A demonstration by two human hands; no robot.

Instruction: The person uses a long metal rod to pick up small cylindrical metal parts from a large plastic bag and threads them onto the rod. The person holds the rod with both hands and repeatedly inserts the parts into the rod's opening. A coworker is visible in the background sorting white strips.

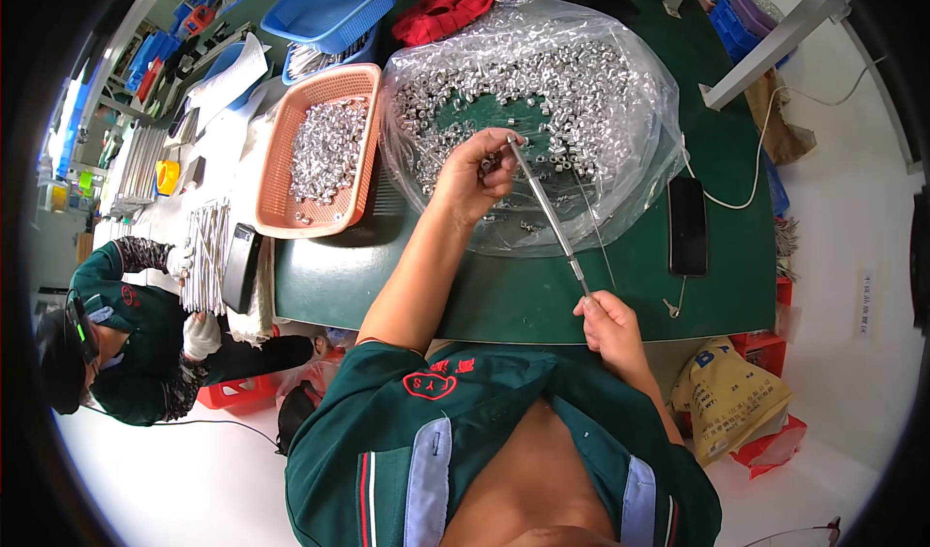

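Observation:
A thin metal rod (548, 210), with a row of silver sleeve-like pieces strung along it, slants between my two hands. My right hand (612, 326) is closed round its lower end, near the table's front edge. At the upper end, my left hand (480, 174) pinches a small metal ring at the tip, and a few more small metal pieces show in its curled fingers. Just beyond and beneath lies a clear plastic bag (635, 92), spread open, holding a great many small silver metal rings (581, 111). A second thin rod (593, 219) lies beside the strung one.
An orange basket (268, 174) of small metal pieces stands left of the bag; blue baskets (334, 0) and a red cloth (450, 9) are behind. A phone (688, 227) and keys (673, 308) lie right. At left, a gloved co-worker (126, 324) handles a bundle of rods (205, 256).

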